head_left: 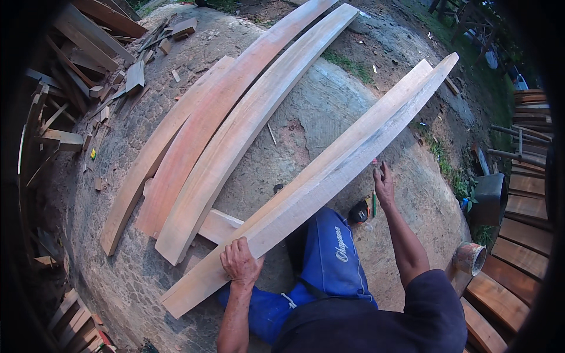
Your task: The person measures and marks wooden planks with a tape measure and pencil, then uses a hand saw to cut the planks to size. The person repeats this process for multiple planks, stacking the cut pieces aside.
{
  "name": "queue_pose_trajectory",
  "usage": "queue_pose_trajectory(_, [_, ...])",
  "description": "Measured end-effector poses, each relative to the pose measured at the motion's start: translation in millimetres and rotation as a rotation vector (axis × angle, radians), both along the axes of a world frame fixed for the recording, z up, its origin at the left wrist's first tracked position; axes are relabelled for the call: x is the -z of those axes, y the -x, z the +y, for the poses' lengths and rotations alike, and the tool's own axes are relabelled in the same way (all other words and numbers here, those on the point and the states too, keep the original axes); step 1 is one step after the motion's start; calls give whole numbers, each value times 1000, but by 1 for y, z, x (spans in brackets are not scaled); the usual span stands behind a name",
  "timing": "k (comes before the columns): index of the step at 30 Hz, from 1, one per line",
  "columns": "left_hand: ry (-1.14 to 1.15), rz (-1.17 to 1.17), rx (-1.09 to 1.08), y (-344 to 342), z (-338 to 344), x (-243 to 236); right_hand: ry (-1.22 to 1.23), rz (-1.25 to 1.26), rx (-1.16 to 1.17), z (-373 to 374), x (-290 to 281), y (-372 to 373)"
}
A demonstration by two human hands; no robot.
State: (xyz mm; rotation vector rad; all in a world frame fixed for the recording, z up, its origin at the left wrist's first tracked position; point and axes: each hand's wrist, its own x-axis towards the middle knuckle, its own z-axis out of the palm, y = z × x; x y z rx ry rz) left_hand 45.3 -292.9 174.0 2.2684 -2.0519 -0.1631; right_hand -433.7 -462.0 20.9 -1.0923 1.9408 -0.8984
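A long pale wooden beam [329, 176] slants across in front of me, from near my left side up to the far right. My left hand [241, 262] is closed over its near end, fingers on the top and thumb toward the near side. To the right of the beam, my right hand [384, 187] is held apart from the wood with its fingers stretched out. Close to those fingertips is a small pinkish-red spot [375, 161], too small to name. On the ground below lie a black tape measure [358, 212] and a green pencil-like stick [374, 203].
Several long curved planks [235, 147] lie side by side on the rough concrete at left. A short board [219, 226] sits beneath the beam. Offcuts and stacked timber [88, 41] fill the far left. At right are a rusty can [471, 259], a dark bin [489, 197] and a row of boards [524, 235].
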Motion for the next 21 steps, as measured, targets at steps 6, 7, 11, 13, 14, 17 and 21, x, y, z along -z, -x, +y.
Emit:
queue_pose_trajectory(6, [22,57,-5,-5,-10,-1,-13,570,-254,145,-3,-54])
queue_pose_trajectory(7, [31,63,-8,-6,-12,0,-52,500,-268,148,-10,-64])
queue_pose_trajectory(11, [32,63,-71,-8,-11,1,337,331,-218,120,-52,-106])
queue_pose_trajectory(13, [47,53,-86,-9,-8,2,364,232,-281,107,-74,-127])
queue_pose_trajectory(14, [70,55,-82,-9,-9,4,401,238,-375,97,-81,-136])
queue_pose_trajectory(17, [88,68,-76,-9,-8,7,379,130,-577,88,-90,-166])
queue_pose_trajectory(21, [79,57,-81,-8,-6,9,377,10,-719,113,-90,-192])
